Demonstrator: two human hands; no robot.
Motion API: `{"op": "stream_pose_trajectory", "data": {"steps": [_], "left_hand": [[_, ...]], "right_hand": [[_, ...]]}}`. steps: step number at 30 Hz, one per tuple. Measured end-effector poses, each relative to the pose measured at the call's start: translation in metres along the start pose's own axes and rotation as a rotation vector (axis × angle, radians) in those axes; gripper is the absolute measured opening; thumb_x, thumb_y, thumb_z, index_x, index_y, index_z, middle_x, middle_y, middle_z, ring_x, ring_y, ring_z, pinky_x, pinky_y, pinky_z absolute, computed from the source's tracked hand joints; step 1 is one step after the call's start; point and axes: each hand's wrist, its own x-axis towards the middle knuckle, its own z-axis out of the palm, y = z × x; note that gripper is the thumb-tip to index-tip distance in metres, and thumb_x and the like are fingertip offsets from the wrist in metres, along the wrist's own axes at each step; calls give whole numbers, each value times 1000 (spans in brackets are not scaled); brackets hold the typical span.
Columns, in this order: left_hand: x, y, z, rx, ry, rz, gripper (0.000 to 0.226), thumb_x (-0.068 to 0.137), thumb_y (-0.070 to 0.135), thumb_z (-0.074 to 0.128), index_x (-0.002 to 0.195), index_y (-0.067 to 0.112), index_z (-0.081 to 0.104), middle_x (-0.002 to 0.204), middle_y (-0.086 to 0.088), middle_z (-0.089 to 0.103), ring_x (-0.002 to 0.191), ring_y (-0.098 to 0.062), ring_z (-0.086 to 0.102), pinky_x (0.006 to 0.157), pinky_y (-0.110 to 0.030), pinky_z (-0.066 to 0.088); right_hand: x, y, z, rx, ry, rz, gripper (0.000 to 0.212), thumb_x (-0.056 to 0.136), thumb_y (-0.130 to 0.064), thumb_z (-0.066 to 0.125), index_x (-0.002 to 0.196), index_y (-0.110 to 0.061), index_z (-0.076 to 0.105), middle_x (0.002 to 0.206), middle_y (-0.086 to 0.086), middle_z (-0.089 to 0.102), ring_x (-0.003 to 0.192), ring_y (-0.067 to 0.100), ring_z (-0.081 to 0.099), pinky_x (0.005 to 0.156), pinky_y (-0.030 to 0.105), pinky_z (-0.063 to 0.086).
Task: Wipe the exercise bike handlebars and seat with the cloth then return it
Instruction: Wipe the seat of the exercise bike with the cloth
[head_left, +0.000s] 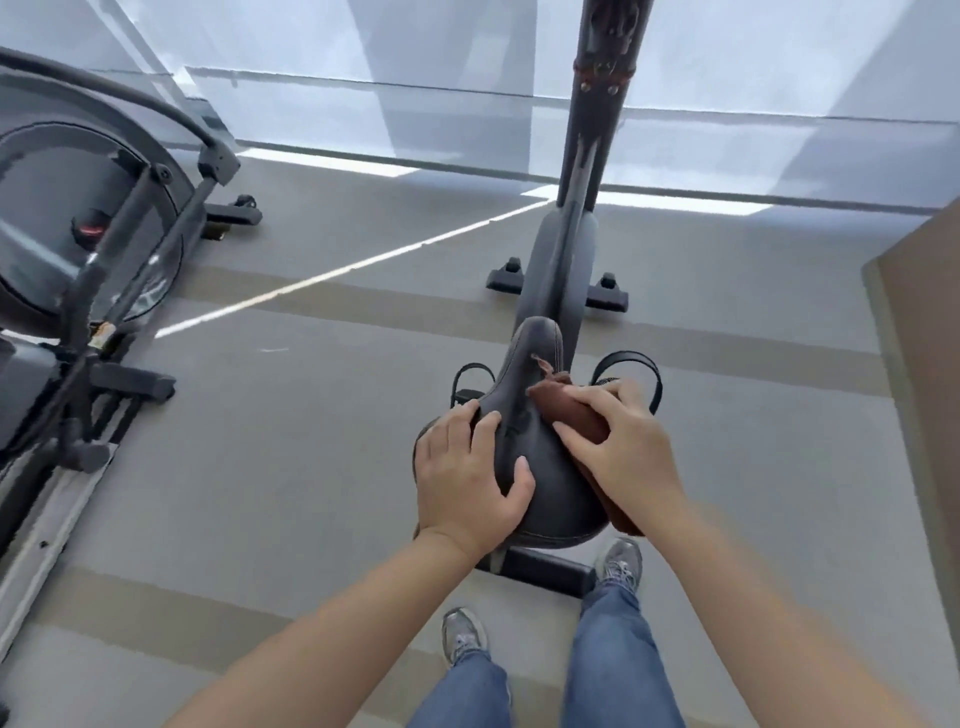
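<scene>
The exercise bike's black seat (540, 395) is below me at centre, its narrow nose pointing away toward the upright post (597, 119). My left hand (470, 480) lies flat on the seat's left rear, fingers spread over the padding. On the seat's right side my right hand (618, 447) presses a dark brown cloth (563, 408). One end of the cloth sticks out past my fingers, and the other hangs below my wrist. The handlebars are out of the frame at the top.
Another exercise machine (88, 249) with a round housing and rails fills the left side. A brown box or panel edge (919, 338) stands at the right. The bike's front foot (558, 291) and rear foot (545, 566) rest on grey floor. My shoes and jeans are just behind the bike.
</scene>
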Motion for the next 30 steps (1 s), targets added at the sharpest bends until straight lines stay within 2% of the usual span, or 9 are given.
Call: {"op": "stream_pose_trajectory", "data": {"steps": [5,8,13,18,21,25,30], "left_hand": [[0,-2,2,-10,5,24,50,73,38,44,103,3,64,111,-17,61,102,-36,56,88,-48,45],[-1,-3,2,-17,-6,24,51,74,39,44,105,4,63,112,-16,60,104,-35,55,90,-49,43],[-1,-3,3,-13,11,32,51,73,40,43,103,4,63,110,-15,61,101,-36,56,89,-47,43],[-2,-2,3,-11,22,41,51,72,39,42,103,4,62,111,-16,61,100,-36,56,88,-47,43],[-3,-3,6,-13,35,43,51,72,39,41,103,4,62,112,-16,60,99,-36,56,88,-48,43],[-2,-4,10,-11,67,52,50,72,38,40,101,3,62,110,-16,61,96,-36,56,86,-48,44],[-4,-6,11,-6,63,66,51,73,38,39,102,2,62,109,-17,61,97,-37,56,86,-49,44]], "right_hand": [[51,-18,18,46,116,16,33,79,-31,66,111,-27,60,104,3,50,92,23,55,83,32,44],[58,-20,19,70,90,39,34,80,-31,65,113,-29,59,105,2,49,94,21,55,82,25,39],[5,-9,-3,50,-71,37,35,76,-30,67,109,-39,61,98,-2,52,89,11,52,80,22,37],[-64,1,-7,87,68,112,37,75,-23,71,110,-32,64,98,-4,52,89,9,53,76,11,34],[-61,-1,2,80,123,160,33,75,-27,70,107,-31,65,97,-4,52,87,10,54,76,14,35],[-17,-7,4,67,102,177,29,78,-33,66,107,-31,65,101,0,52,91,16,54,83,27,43],[2,-10,4,36,64,172,30,80,-33,63,110,-29,62,103,4,50,92,18,53,79,25,38]]}}
